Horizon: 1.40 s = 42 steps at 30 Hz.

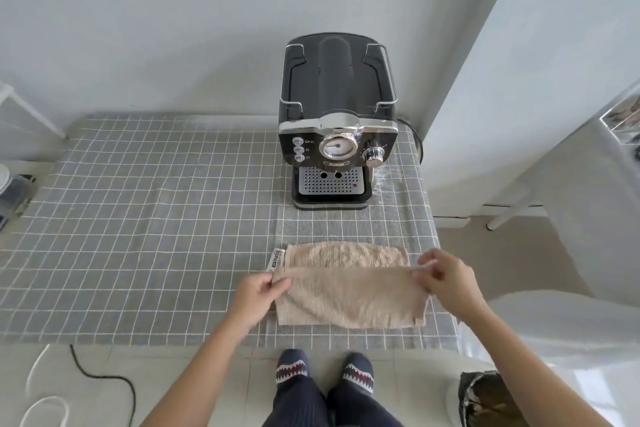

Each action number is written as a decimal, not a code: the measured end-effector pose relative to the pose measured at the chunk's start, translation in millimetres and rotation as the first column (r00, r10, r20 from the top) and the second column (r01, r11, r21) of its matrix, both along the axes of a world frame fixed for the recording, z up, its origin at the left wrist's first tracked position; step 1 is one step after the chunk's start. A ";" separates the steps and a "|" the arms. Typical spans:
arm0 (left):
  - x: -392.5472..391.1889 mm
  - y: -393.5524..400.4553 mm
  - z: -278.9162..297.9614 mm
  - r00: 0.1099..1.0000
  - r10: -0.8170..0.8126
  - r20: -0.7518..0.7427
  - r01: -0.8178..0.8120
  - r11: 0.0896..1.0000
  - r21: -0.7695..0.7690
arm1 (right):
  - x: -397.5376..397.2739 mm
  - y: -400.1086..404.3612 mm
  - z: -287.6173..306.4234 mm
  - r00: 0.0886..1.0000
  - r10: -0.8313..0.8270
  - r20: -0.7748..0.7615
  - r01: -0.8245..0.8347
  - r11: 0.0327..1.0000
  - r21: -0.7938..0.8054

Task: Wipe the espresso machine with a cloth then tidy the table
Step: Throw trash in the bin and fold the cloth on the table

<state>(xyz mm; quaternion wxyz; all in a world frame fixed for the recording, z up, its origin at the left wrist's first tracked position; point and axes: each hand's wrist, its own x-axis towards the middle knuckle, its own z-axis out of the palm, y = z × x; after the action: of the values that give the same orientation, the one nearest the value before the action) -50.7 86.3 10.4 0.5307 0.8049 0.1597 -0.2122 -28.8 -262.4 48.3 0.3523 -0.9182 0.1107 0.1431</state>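
The cloth point(349, 291) lies long-ways side to side on the counter point(138, 218), just in front of the espresso machine point(334, 121). The left hand point(254, 295) and right hand point(446, 279) each pinch one end.

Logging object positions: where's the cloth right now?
In the head view the cloth lies on the checked tablecloth near the table's front edge, right of centre, in front of the espresso machine, its top corners pinched by the left hand and right hand.
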 end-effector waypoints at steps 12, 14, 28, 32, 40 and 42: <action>-27.7 -43.9 -64.8 0.741 -0.613 -0.274 0.624 0.476 0.620 | 4.3 45.7 -93.9 0.925 -0.248 -0.288 0.166 0.945 -0.282; -30.8 -41.4 -64.4 0.745 -0.603 -0.285 0.613 0.452 0.648 | 4.7 53.1 -85.9 0.929 -0.280 -0.240 0.240 0.953 -0.184; 4.4 -28.5 -29.2 0.879 0.383 -0.284 -0.465 0.822 -0.329 | 4.2 169.0 -52.0 0.985 0.148 -0.092 -0.138 0.984 0.113; -0.4 -17.1 -55.5 0.989 0.134 0.069 -0.142 0.983 0.119 | 10.0 156.2 -74.8 0.980 -0.056 -0.191 0.029 0.990 -0.140; -5.3 -25.8 -61.0 0.959 -0.175 0.221 0.089 0.931 0.353 | 13.0 147.9 -80.7 0.976 -0.029 -0.217 0.008 0.995 -0.097; -2.6 -34.4 -59.0 0.955 -0.195 0.223 0.113 0.936 0.334 | 10.0 132.9 -78.1 0.975 -0.059 -0.216 0.045 0.996 -0.071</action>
<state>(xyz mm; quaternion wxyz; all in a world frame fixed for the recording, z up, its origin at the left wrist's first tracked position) -53.3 51.9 -48.6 0.3918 0.9102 0.0588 -0.1210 -18.9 -129.5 -29.7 0.3112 -0.9049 0.1775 0.2299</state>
